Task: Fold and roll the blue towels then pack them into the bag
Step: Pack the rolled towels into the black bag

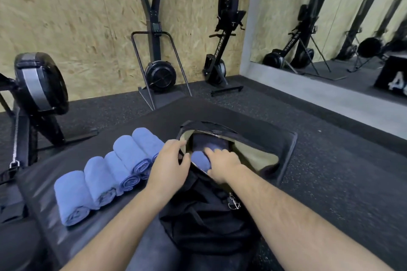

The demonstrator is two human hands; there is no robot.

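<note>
A black bag lies open on a black padded surface, its tan lining showing. Inside the opening sits a rolled blue towel, and my right hand reaches into the bag with its fingers on that towel. My left hand grips the near-left rim of the bag's opening. Several rolled blue towels lie side by side in a row to the left of the bag. The rest of the bag's inside is dark.
The black padded platform carries the towels and bag. Rowing machines stand against the wooden wall behind. Another machine is at the far left. A mirror fills the right wall. The bag's metal clip hangs near my right forearm.
</note>
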